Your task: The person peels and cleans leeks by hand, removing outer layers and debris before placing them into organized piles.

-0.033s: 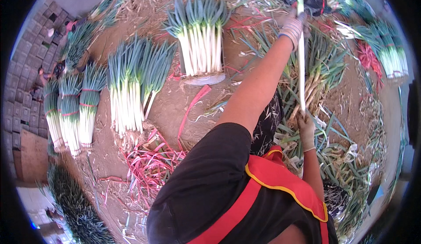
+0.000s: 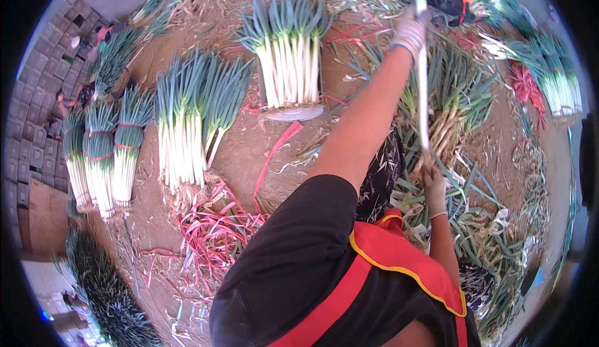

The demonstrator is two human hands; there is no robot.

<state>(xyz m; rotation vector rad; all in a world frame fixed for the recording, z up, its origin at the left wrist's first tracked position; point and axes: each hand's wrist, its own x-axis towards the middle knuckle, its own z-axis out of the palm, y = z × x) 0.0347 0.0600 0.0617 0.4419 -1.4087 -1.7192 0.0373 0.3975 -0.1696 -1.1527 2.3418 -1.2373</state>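
Long green onion stalk [image 2: 423, 91] held taut and upright over the loose heap [image 2: 458, 107]. Left hand [image 2: 411, 32] clenched near its leafy top, right hand [image 2: 433, 185] gripping the root end. Likely light, bendy, easily bruised (the firm white shank suits gripping best).

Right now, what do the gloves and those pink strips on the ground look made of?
Left hand and right hand gloves: probably knit cotton, matte white, soft. Pink strips: likely thin plastic ribbon, slightly glossy, curling in a loose tangle.
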